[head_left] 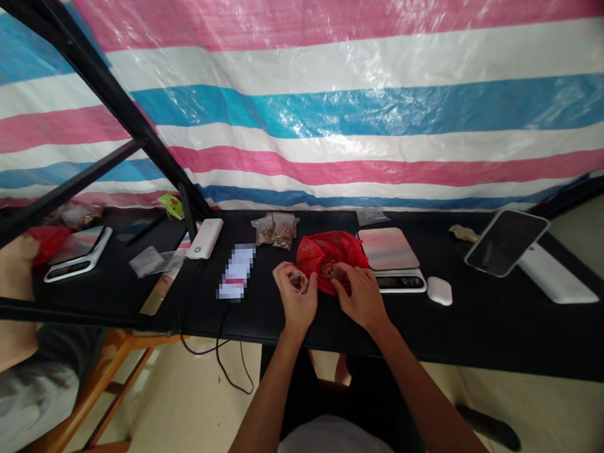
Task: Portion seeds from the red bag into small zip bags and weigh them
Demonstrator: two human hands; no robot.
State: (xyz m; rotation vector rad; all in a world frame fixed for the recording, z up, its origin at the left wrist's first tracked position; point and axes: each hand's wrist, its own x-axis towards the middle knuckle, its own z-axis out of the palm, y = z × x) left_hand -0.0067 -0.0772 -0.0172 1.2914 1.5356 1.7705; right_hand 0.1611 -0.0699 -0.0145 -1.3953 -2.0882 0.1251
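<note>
My left hand (297,299) is closed around a small clear plastic bag (298,281), its mouth held open and facing up. Right beside it lies a crumpled red plastic bag (316,249), open at the top with small brown pieces (328,269) inside. My right hand (359,294) is at the opening of this red bag, fingers bent together over the brown pieces; what they pinch is hidden. A digital scale (390,248) with a shiny square plate stands just right of the red bag. Behind my left hand are filled clear bags (283,230) of brown bits.
To the left lie a phone (238,273), a white power bank (205,239) and flat clear bags (156,261). A white earbud case (439,290) and a propped phone (507,243) are at right. Beyond the black frame (111,114), another person's arm (14,279) works near a second scale (78,255).
</note>
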